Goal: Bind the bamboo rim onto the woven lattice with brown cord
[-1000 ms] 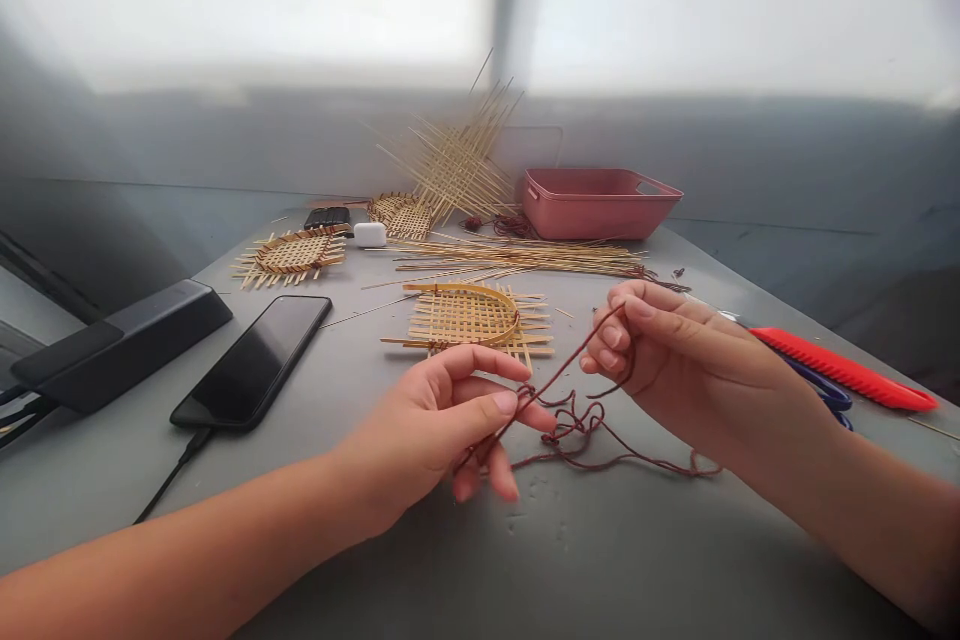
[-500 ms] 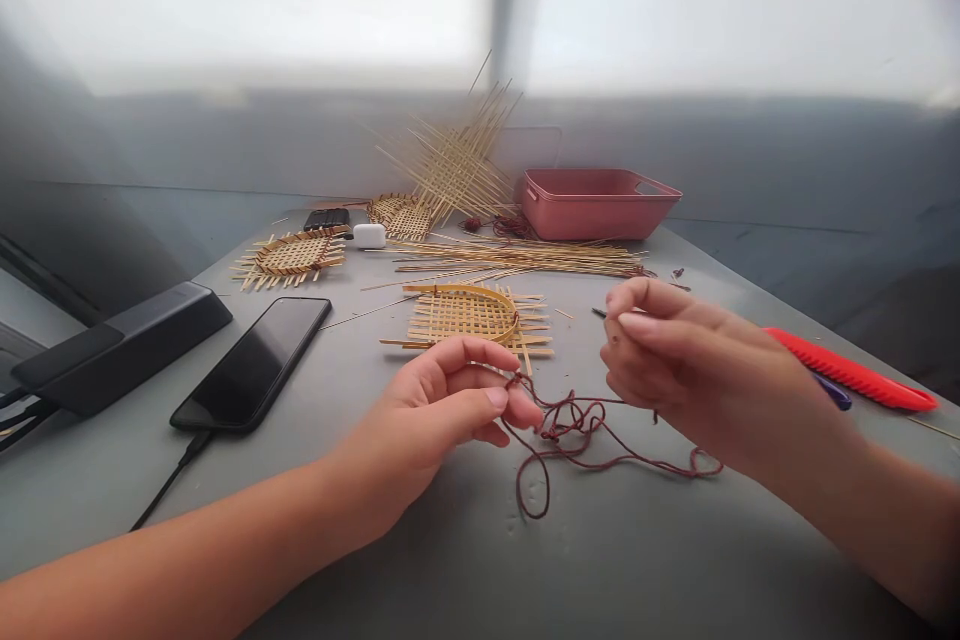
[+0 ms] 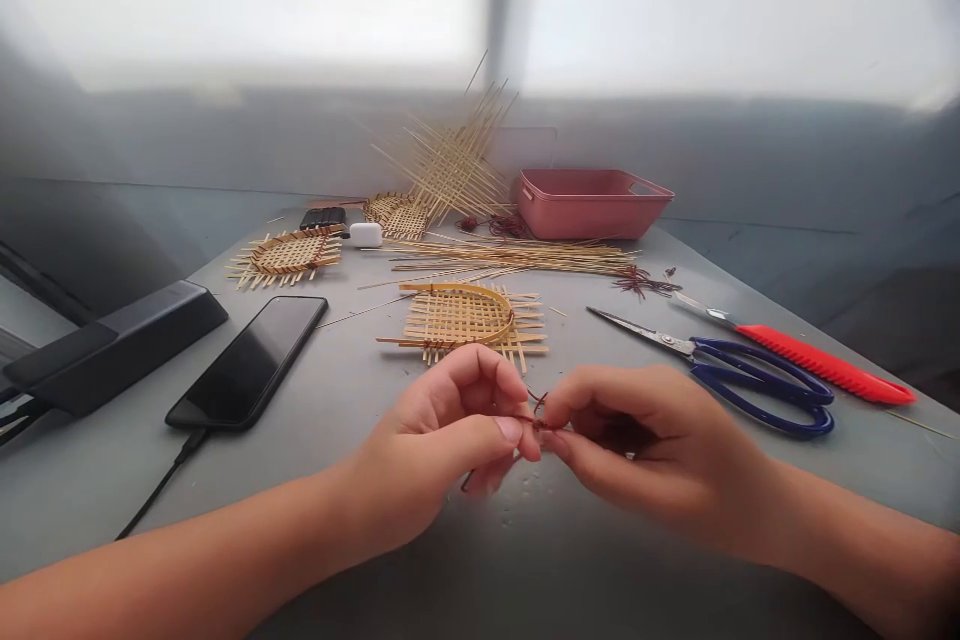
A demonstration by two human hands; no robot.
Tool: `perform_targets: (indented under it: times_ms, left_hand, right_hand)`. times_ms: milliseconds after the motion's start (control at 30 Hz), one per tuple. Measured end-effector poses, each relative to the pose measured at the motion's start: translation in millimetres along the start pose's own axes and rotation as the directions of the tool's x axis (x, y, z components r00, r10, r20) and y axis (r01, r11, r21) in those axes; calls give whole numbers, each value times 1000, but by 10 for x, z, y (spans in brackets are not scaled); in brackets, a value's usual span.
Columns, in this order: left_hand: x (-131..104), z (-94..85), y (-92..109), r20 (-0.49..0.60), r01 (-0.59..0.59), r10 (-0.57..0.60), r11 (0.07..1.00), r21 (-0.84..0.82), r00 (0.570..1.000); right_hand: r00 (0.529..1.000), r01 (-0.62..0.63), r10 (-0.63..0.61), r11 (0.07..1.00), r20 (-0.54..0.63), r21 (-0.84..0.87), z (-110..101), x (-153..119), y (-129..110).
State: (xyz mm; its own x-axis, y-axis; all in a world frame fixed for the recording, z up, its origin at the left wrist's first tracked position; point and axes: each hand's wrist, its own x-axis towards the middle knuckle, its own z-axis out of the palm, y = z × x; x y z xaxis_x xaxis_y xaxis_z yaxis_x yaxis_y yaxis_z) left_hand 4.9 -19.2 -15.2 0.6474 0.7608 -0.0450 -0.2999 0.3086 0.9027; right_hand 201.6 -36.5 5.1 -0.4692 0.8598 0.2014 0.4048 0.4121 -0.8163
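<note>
Table: while its grey top point(image 3: 375, 600) lies below, both hands have drawn together.
Mat: woven point(image 3: 457, 317), just beyond them.
Left hand: point(image 3: 442, 430) pinching cord.
Right hand: point(image 3: 660, 440) pinching beside it.
Cord: dark red point(image 3: 540, 424), between fingertips, so both can work one short stretch.

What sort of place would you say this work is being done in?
Probably a small craft workspace: a grey table holds partly woven mats, such as the one in the middle, a bundle of thin strips and blue-handled scissors.
</note>
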Motion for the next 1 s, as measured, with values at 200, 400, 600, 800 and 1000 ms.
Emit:
perform_targets:
  times_ms: [200, 400, 600, 800, 1000]
  left_hand:
    - [-41, 43, 20, -30, -39, 44, 987, 156, 999]
    - [-56, 94, 38, -47, -17, 29, 973, 230, 998]
    - [-67, 81, 38, -31, -67, 80, 951, 302, 996]
    - [-116, 17, 52, 87, -133, 122, 981, 143, 989]
    - [-94, -22, 95, 2, -112, 112, 994, 5, 994]
  right_hand:
    - [996, 57, -58, 998, -69, -12, -42, -59, 12]
    - [995, 70, -70, 998, -76, -7, -55, -88, 33]
    - [999, 10, 4, 963, -53, 268, -72, -76, 65]
    - [994, 56, -42, 987, -98, 149, -128, -61, 61]
    - [984, 41, -7, 982, -180, 186, -199, -5, 78]
